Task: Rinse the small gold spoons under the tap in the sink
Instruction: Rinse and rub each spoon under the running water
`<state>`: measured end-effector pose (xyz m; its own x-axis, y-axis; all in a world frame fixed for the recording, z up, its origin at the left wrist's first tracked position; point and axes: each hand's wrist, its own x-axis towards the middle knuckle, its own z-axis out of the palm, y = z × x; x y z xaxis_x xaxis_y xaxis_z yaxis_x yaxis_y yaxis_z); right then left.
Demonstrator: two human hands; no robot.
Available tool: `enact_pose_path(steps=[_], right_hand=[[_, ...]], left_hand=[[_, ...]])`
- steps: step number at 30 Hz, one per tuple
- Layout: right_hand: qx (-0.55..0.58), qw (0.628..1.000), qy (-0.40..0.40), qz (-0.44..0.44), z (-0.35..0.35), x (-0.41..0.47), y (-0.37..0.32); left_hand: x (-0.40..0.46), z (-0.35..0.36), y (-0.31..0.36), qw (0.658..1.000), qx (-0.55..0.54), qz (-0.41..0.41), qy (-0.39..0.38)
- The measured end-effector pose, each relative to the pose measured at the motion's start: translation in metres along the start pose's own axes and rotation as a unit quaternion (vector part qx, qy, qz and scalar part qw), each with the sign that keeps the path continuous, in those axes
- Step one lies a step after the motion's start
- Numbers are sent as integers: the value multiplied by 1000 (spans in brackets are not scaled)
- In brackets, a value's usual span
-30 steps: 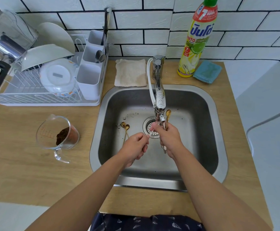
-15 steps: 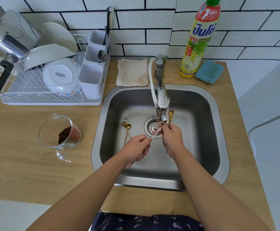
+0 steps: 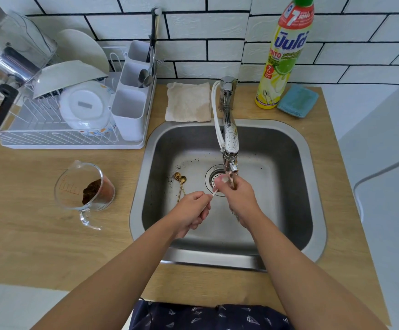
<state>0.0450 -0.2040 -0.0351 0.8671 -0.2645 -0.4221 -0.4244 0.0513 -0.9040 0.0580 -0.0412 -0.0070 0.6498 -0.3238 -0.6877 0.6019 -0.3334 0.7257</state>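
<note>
Wooden counter [image 3: 39, 234] bears rack [image 3: 74, 144], jug [image 3: 84, 189] (glass).

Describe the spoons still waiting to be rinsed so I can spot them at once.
Start at the steel sink in the wooden counter and find the round drain under the tap. Just left of the drain, two small gold spoons lie side by side on the sink floor, amid dark specks, untouched by either hand.

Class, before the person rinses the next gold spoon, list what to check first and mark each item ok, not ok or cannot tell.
1. Right hand under the tap spout: ok.
2. Right hand grips a spoon: cannot tell, mostly hidden.
3. Water running: cannot tell.
4. Left hand free to pick up: not ok, it pinches a thin white stick.
5. Two gold spoons waiting on the sink floor: ok.
6. Drain not blocked: ok.
</note>
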Motion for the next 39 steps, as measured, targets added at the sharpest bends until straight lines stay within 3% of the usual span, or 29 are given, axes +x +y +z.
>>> enact_pose_path(steps=[3, 7, 13, 17, 21, 24, 28, 34, 39], right_hand=[[-1, 1000, 10, 4, 2, 0, 1], [111, 990, 51, 66, -3, 4, -1], [51, 998, 42, 1, -1, -3, 6], [31, 996, 81, 16, 7, 4, 1], [45, 997, 57, 40, 8, 4, -1], [25, 999, 34, 11, 8, 2, 2], [22, 997, 72, 16, 7, 5, 2], [50, 998, 19, 26, 3, 5, 1], [117, 989, 91, 9, 3, 3, -2]], left_hand=[[-1, -2, -1, 1000, 1, -19, 2], [0, -5, -6, 1000, 17, -7, 13], [6, 4, -6, 998, 32, 16, 44], [6, 12, -3, 999, 16, 10, 38], [6, 13, 1, 999, 21, 6, 44], [6, 9, 2, 999, 3, 5, 43], [5, 10, -1, 1000, 10, -5, 22], [8, 7, 0, 1000, -12, -6, 15], [6, 8, -4, 999, -36, -4, 2]])
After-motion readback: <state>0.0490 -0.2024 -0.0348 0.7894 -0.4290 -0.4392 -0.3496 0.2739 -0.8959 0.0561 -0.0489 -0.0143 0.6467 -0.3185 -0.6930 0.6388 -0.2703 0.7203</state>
